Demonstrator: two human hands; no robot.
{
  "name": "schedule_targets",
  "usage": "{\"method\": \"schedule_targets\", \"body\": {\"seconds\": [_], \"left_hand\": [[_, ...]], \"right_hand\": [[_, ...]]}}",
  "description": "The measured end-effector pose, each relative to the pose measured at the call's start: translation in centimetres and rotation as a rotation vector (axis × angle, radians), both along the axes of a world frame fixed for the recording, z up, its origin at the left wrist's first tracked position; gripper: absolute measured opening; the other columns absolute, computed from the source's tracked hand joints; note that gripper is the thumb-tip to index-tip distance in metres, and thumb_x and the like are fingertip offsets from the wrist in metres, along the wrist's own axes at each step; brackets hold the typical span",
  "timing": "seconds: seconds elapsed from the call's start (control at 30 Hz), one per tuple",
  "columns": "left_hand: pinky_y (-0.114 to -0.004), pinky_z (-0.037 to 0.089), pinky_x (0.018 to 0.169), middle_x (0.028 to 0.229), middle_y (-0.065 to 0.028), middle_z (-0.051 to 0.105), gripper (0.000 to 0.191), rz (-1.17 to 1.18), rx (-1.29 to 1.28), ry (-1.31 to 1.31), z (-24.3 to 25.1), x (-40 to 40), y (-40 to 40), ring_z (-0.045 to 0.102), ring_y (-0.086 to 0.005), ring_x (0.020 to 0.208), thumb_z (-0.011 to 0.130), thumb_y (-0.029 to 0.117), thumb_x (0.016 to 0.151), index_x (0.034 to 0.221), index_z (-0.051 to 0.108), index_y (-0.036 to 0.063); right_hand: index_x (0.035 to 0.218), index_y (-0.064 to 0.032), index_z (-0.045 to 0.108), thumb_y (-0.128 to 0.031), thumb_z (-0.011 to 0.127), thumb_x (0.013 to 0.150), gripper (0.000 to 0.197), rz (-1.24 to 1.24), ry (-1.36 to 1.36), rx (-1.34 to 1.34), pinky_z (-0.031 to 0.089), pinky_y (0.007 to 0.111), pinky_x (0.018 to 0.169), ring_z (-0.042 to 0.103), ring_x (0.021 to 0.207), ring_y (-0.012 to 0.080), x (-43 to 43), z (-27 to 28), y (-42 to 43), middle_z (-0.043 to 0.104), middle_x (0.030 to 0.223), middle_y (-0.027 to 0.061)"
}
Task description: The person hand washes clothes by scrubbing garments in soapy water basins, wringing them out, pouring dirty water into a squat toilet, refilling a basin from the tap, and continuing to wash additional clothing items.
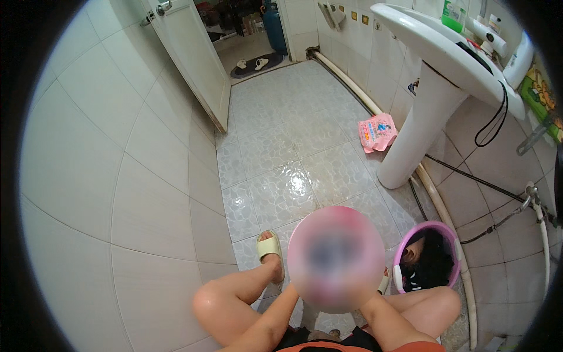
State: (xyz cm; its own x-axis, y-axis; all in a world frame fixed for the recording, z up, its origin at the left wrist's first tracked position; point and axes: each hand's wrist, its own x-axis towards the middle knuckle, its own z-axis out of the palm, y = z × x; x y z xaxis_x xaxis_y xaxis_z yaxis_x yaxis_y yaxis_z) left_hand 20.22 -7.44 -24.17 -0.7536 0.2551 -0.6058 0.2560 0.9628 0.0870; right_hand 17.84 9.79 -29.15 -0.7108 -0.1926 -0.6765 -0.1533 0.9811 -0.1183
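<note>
A round pink shape, probably a basin [292,251], sits between my knees, and its inside is blurred with a dark patch in the middle. My left forearm [281,308] reaches to its lower left rim and my right forearm [378,310] to its lower right. Both of my hands are lost in the blur, so their grip cannot be made out. Close by on the right stands a pink-purple bucket [457,257] holding black cloth [433,264] and something brownish.
A white pedestal sink [411,127] rises at the right, with a green bottle [454,15] on it. A pink soft pack [378,132] lies beside its foot. Pipes [352,83] and hoses [475,176] follow the right wall. The door [189,61] stands ajar; slippers [261,64] lie beyond. The tiled floor [281,176] looks wet.
</note>
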Motion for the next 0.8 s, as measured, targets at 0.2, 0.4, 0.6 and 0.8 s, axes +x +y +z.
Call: {"method": "schedule_targets", "body": {"seconds": [0.2, 0.4, 0.6, 0.8], "left_hand": [[-0.05, 0.006, 0.108, 0.124, -0.0138, 0.051, 0.05, 0.004, 0.053, -0.193, -0.3, -1.7, 1.3, 0.04, -0.0258, 0.123, 0.037, 0.043, 0.085, 0.116, 0.057, 0.0091], [-0.04, 0.031, 0.1, 0.117, -0.015, 0.056, 0.046, -0.132, 0.038, -0.272, -5.8, -3.0, 0.0, 0.052, -0.0303, 0.111, 0.03, 0.038, 0.09, 0.108, 0.062, 0.0107], [-0.047, 0.03, 0.098, 0.119, -0.0103, 0.056, 0.048, -0.174, 0.016, -0.143, -8.3, -3.7, -3.9, 0.051, -0.0289, 0.113, 0.033, 0.05, 0.086, 0.113, 0.06, 0.021], [-0.04, 0.038, 0.092, 0.112, -0.0118, 0.06, 0.047, -0.063, 0.1, -0.119, -2.4, -4.2, 3.8, 0.055, -0.0304, 0.105, 0.039, 0.05, 0.084, 0.103, 0.065, 0.0158]], "right_hand": [[0.126, -0.0155, 0.045, -0.021, 0.043, 0.084, 0.043, -0.153, -0.046, -0.081, 0.036, 0.045, 0.096, 0.035, 0.122, 0.0417, 0.1, -2.4, 2.6, 0.028, 0.136, 0.0267], [0.117, -0.0115, 0.054, -0.022, 0.057, 0.073, 0.046, 0.191, -0.044, -0.229, 0.047, 0.044, 0.079, 0.061, 0.093, 0.0312, -4.9, 3.7, 5.1, 0.062, 0.105, 0.015], [0.077, -0.003, 0.065, -0.029, 0.055, 0.073, 0.028, 0.101, 0.633, -0.264, 0.049, 0.043, 0.067, 0.062, 0.071, 0.0343, -10.5, 26.9, 15.6, 0.063, 0.074, 0.0185], [0.098, -0.0044, 0.058, -0.036, 0.046, 0.083, 0.037, -0.155, 1.769, 0.363, 0.038, 0.045, 0.085, 0.051, 0.104, 0.0301, -6.1, 47.3, 35.9, 0.059, 0.106, 0.0139]]}}
